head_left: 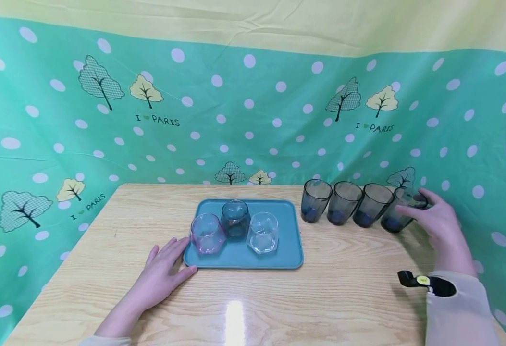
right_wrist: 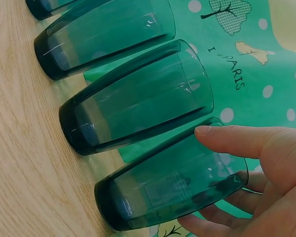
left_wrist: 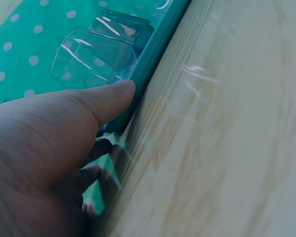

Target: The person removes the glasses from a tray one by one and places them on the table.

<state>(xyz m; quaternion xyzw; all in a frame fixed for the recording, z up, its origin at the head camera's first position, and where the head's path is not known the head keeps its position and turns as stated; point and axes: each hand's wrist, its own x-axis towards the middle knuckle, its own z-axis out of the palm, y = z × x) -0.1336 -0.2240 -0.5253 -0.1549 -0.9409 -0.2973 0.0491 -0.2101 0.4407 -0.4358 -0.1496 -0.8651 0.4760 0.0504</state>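
My right hand (head_left: 440,218) holds a dark tinted drinking glass (head_left: 394,220) near its rim, thumb on the near side and fingers round the far side. That glass stands upright at the right end of a row. In the right wrist view the thumb (right_wrist: 232,137) presses by the rim, and the fingers show behind the glass. My left hand (head_left: 162,276) lies at the near left corner of a blue tray (head_left: 244,262), fingers extended, thumb at the tray's edge. On the tray stand a pinkish glass (head_left: 208,235), a dark glass (head_left: 235,216) and a clear glass (head_left: 263,230).
Several matching dark glasses, among them one at the row's left end (head_left: 315,202), stand close together left of the held one. A green dotted curtain (head_left: 253,110) hangs behind and beside the wooden table (head_left: 322,298). A strap device (head_left: 425,282) sits on my right wrist.
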